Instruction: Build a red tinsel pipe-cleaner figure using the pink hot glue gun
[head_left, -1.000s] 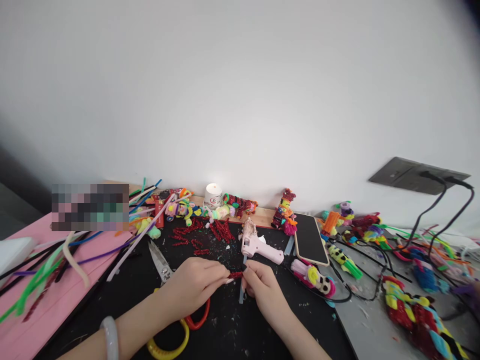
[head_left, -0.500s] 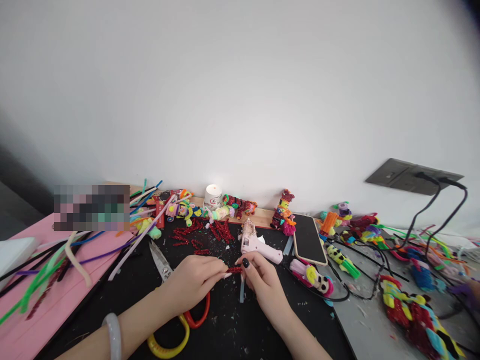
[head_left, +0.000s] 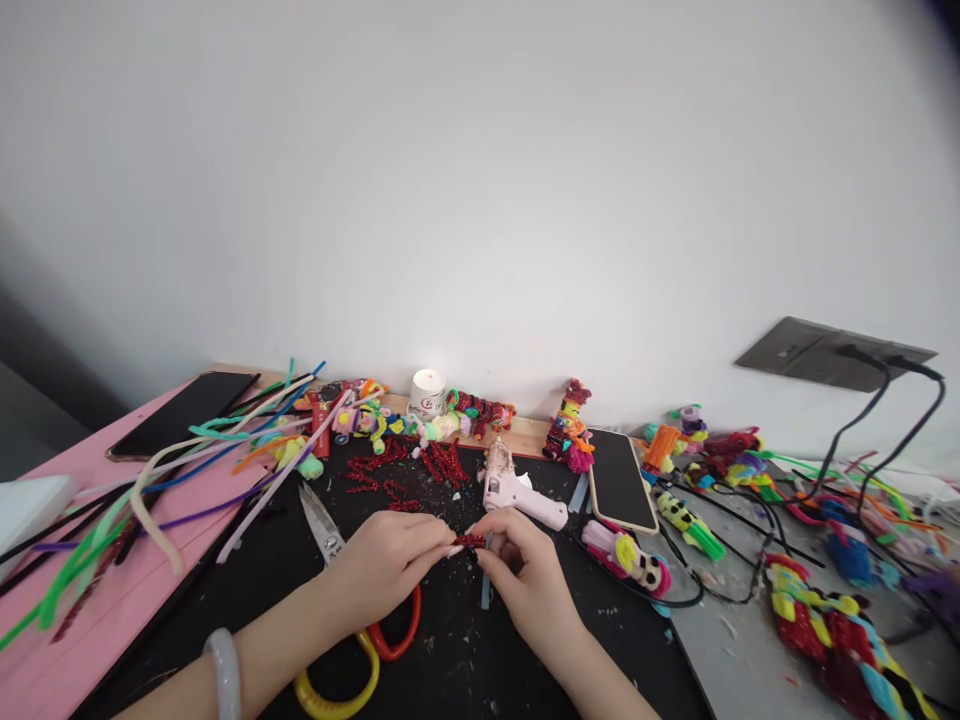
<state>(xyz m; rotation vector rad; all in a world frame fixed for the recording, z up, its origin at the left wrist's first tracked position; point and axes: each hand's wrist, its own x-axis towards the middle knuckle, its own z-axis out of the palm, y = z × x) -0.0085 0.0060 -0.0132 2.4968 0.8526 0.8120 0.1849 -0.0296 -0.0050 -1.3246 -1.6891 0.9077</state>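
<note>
My left hand [head_left: 390, 565] and my right hand [head_left: 521, 575] meet over a black mat [head_left: 450, 650], both pinching a short red glittery pipe-cleaner piece [head_left: 471, 541] between their fingertips. A white bangle [head_left: 223, 672] sits on my left wrist. Just behind my hands lies a pink glue gun [head_left: 517, 490]. Several more red glittery pieces [head_left: 420, 465] are scattered on the mat behind it. A clear glue stick [head_left: 486, 590] lies under my right hand.
Scissors with yellow and red handles [head_left: 352, 640] lie under my left forearm. Loose pipe cleaners [head_left: 172, 480] spread over a pink board at left, with a dark phone [head_left: 184, 412]. Another phone [head_left: 619, 480], finished pipe-cleaner figures [head_left: 840, 630], black cables [head_left: 862, 430] and a white cup [head_left: 427, 392] lie behind and right.
My right fingers have curled over the red piece, turning it against my left fingertips. Both hands stay in place. The phone at far left now shows plainly.
</note>
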